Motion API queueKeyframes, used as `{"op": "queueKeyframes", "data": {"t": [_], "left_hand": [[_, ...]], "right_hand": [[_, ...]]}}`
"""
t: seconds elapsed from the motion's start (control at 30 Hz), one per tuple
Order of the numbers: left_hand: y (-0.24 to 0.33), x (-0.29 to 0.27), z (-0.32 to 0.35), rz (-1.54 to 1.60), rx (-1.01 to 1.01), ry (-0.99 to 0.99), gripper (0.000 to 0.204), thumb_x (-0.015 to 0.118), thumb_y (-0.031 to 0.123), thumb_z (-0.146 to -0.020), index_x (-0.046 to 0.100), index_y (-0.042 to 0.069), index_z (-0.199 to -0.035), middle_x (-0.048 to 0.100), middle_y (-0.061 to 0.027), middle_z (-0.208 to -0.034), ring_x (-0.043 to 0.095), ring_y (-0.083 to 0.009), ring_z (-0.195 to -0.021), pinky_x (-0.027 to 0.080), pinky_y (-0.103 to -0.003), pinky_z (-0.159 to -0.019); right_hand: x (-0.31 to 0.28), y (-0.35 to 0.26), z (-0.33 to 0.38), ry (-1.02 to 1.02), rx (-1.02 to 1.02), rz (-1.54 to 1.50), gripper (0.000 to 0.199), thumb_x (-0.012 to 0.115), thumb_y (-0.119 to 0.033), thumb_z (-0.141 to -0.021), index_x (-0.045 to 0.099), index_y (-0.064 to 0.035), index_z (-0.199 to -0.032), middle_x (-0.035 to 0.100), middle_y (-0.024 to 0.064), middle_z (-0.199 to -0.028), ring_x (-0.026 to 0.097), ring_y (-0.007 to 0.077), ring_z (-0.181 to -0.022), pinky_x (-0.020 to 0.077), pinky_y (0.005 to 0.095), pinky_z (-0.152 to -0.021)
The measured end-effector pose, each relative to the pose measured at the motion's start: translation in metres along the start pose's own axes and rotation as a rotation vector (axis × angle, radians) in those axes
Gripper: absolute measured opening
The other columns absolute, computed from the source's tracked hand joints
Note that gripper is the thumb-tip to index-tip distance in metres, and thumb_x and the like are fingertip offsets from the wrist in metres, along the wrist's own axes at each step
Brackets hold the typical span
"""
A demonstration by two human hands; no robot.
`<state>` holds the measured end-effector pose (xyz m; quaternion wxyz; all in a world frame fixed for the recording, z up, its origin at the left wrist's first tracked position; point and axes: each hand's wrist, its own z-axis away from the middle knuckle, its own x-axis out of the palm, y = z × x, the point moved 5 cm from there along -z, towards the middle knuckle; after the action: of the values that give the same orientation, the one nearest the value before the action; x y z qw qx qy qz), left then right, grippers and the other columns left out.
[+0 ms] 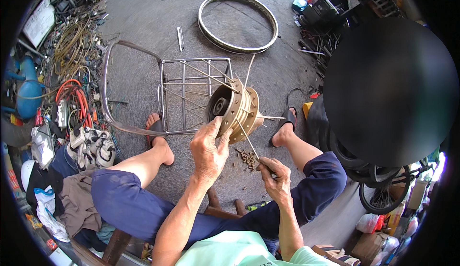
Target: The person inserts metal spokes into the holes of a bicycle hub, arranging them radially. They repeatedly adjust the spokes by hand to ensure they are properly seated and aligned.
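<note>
A gold-coloured wheel hub (243,115) with drilled flanges hangs tilted above the floor, several thin spokes sticking out of it. My left hand (210,144) grips the hub's near edge, thumb and fingers closed on the flange. Between the pinched fingers of my right hand (276,177) is the near end of a spoke (247,139), whose other end meets the hub. Below, a small pile of brass-coloured spoke nipples (247,159) lies on the floor. Farther off rests a bare metal wheel rim (203,26).
A metal carrier frame (185,132) stands on the floor between my feet. Cables and an orange-red hose (85,104) crowd the left side, with cloths (79,203) nearer. Tools and boxes (321,12) fill the far right. A large dark blurred round shape (390,93) covers part of the right side, with tyres (335,146) beside it.
</note>
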<state>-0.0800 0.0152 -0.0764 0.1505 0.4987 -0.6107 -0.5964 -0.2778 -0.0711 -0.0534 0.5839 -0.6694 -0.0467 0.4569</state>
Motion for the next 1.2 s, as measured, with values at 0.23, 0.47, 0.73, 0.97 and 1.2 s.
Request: {"op": "queueKeyframes", "data": {"t": [0.23, 0.47, 0.73, 0.97, 1.2], "left_hand": [[0.002, -0.003, -0.003, 0.002, 0.01, 0.033, 0.034, 0.077, 0.007, -0.084, 0.068, -0.003, -0.115, 0.072, -0.0184, -0.095, 0.072, -0.0301, -0.085, 0.057, -0.038, -0.075], [0.002, -0.004, -0.006, -0.001, -0.018, 0.017, 0.034, 0.076, 0.01, -0.084, 0.068, -0.002, -0.114, 0.072, -0.019, -0.1, 0.07, -0.0341, -0.093, 0.055, -0.043, -0.082], [0.002, -0.005, -0.006, 0.013, -0.034, 0.001, 0.037, 0.077, 0.008, -0.083, 0.066, -0.002, -0.117, 0.072, -0.0195, -0.106, 0.069, -0.0381, -0.099, 0.053, -0.046, -0.09], [0.003, -0.006, -0.008, 0.02, -0.066, -0.028, 0.037, 0.076, 0.008, -0.083, 0.066, -0.002, -0.117, 0.071, -0.0199, -0.108, 0.068, -0.04, -0.102, 0.051, -0.05, -0.096], [0.002, -0.005, -0.008, 0.02, -0.087, -0.04, 0.036, 0.077, 0.009, -0.083, 0.067, -0.002, -0.116, 0.071, -0.0196, -0.108, 0.068, -0.0394, -0.104, 0.05, -0.05, -0.1]], "right_hand": [[-0.015, -0.006, -0.002, 0.081, -0.009, 0.094, 0.018, 0.068, 0.002, -0.087, 0.07, 0.0003, -0.104, 0.067, 0.0115, -0.078, 0.066, 0.0206, -0.067, 0.0503, 0.0298, -0.062], [-0.027, -0.018, -0.019, -0.034, -0.04, 0.158, 0.016, 0.069, 0.001, -0.088, 0.07, 0.0019, -0.103, 0.066, 0.0108, -0.077, 0.067, 0.0177, -0.068, 0.0513, 0.0283, -0.064], [-0.033, -0.02, -0.026, -0.102, 0.012, 0.175, 0.016, 0.067, 0.004, -0.087, 0.071, 0.0015, -0.102, 0.068, 0.0101, -0.078, 0.067, 0.0168, -0.07, 0.0521, 0.0267, -0.065], [-0.032, -0.021, -0.021, -0.142, 0.087, 0.07, 0.015, 0.067, 0.006, -0.084, 0.071, 0.0034, -0.098, 0.069, 0.0112, -0.076, 0.068, 0.0175, -0.067, 0.0522, 0.0268, -0.063], [-0.028, -0.016, -0.017, -0.157, 0.125, 0.023, 0.016, 0.068, 0.007, -0.084, 0.072, 0.0029, -0.099, 0.071, 0.0117, -0.079, 0.069, 0.0176, -0.068, 0.0519, 0.0267, -0.062]]}}
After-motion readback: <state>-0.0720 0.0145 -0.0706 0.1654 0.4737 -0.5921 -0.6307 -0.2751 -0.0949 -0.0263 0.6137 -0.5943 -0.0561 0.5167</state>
